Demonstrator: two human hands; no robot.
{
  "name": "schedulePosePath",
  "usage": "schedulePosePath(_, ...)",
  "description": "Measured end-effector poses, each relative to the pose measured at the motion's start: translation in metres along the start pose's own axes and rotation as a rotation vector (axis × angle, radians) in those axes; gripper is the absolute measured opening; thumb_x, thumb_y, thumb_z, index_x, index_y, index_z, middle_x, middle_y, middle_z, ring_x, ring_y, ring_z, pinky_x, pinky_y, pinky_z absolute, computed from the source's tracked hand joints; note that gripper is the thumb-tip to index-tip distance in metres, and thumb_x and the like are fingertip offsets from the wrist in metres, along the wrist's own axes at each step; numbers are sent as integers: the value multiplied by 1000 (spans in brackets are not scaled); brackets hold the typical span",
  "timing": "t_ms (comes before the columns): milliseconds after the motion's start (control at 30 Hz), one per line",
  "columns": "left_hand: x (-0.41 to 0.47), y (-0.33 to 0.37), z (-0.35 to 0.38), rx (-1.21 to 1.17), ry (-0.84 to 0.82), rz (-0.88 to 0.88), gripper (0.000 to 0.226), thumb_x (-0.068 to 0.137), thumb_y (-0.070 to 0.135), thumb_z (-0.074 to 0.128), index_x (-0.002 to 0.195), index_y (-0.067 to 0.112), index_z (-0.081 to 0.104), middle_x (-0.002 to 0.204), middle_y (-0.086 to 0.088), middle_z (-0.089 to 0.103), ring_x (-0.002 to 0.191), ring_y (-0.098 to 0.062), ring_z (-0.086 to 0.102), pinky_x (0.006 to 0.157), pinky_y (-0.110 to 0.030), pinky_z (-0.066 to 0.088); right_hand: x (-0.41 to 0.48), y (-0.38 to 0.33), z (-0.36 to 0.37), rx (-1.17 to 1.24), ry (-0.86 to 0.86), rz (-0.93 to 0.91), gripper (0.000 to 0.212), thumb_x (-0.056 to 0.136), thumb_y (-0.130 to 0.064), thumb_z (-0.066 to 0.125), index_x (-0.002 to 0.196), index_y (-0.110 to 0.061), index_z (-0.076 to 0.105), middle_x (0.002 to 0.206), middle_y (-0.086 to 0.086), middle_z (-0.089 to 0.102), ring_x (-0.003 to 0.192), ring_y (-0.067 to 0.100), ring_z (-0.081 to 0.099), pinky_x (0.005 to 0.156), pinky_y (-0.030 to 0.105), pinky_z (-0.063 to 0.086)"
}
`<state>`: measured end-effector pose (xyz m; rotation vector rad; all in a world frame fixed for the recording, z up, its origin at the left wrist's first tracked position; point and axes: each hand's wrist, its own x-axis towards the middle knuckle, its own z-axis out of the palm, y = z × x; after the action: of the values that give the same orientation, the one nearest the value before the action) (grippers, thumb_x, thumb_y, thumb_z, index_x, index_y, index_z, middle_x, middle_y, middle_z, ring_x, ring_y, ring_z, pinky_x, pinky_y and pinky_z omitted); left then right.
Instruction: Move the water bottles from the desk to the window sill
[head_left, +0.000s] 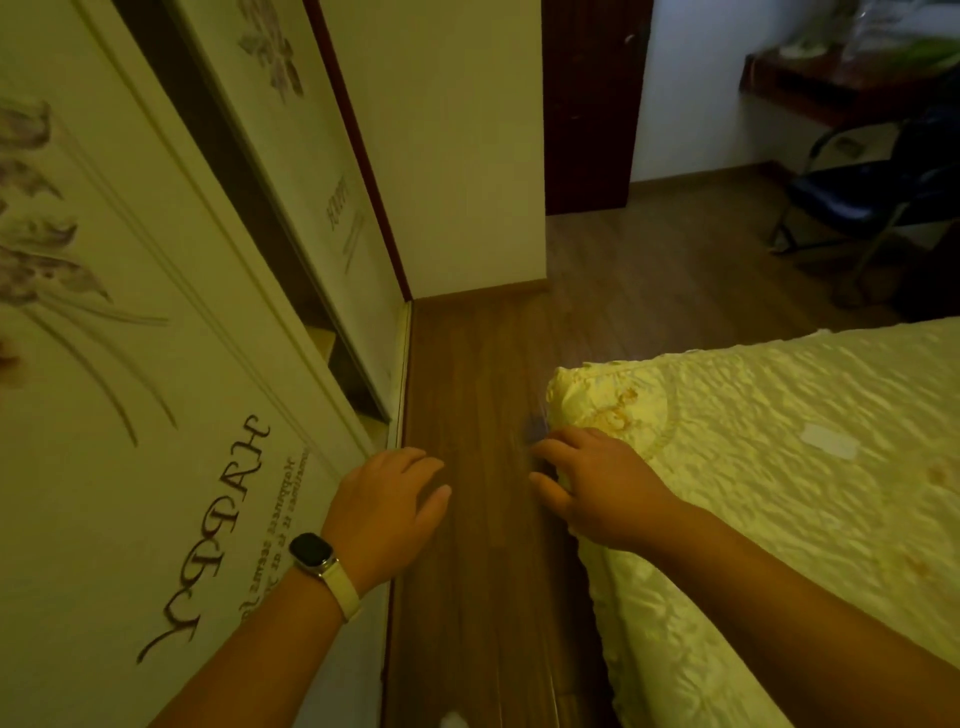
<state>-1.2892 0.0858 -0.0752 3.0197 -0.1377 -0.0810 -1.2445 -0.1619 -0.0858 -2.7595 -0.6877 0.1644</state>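
My left hand, with a watch on its wrist, hangs over the wooden floor with relaxed fingers and holds nothing. My right hand hovers at the bed's corner, fingers loosely spread, nothing clearly in its grasp. A small dark blur lies just past its fingertips; I cannot tell what it is. A dark wooden desk stands far off at the top right. Blurred clear items sit on it; I cannot tell whether they are water bottles. No window sill is in view.
A white wardrobe with flower prints and sliding doors runs along the left. A bed with a yellow quilted cover fills the right. A narrow strip of wooden floor runs between them. A dark folding chair stands before the desk, beside a dark door.
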Motion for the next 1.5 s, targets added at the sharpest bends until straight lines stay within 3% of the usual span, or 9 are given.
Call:
schedulePosePath(200, 76, -25, 15, -66, -5, 38, 75, 83, 63, 16, 132, 25, 57, 137, 1, 56, 127, -20, 50, 101, -40, 41, 64, 24, 3, 1, -31, 48, 50, 97, -55, 39, 137, -27, 50, 138, -4, 51, 122, 18, 50, 100, 37, 43)
schedulePosePath(467, 231, -90, 16, -125, -52, 82, 48, 99, 52, 33, 141, 31, 43, 149, 8, 42, 138, -13, 36, 111, -36, 30, 212, 44, -7, -74, -20, 122, 48, 96, -55, 40, 133, -27, 52, 136, -4, 51, 119, 19, 50, 97, 35, 43)
schedulePosePath(800, 404, -162, -33, -131, -41, 175, 45, 100, 49, 36, 141, 31, 44, 149, 7, 42, 138, -13, 36, 111, -38, 31, 373, 53, -37, -72, 31, 176, 50, 97, -52, 42, 140, -27, 49, 142, -4, 49, 126, 18, 49, 103, 37, 42)
schedulePosePath(1100, 530, -164, -42, -192, -66, 215, 46, 100, 48, 37, 141, 29, 45, 149, 6, 42, 139, -15, 35, 112, -39, 33, 478, 116, -49, -45, 7, 225, 52, 97, -58, 38, 140, -30, 47, 141, -7, 49, 126, 14, 47, 102, 35, 42)
schedulePosePath(1300, 643, -153, -39, -153, -88, 199, 46, 101, 48, 35, 143, 30, 42, 152, 7, 38, 141, -14, 31, 112, -39, 28, 569, 184, -63, -53, -20, 206, 54, 97, -59, 37, 140, -28, 47, 142, -4, 48, 125, 16, 48, 102, 38, 43)
schedulePosePath(1500, 764, -127, -48, -122, -84, 222, 47, 100, 50, 35, 142, 31, 42, 150, 8, 41, 139, -13, 34, 113, -38, 32, 652, 258, -106, -47, -34, 207, 55, 97, -59, 37, 143, -29, 43, 145, -4, 46, 129, 18, 45, 103, 36, 37)
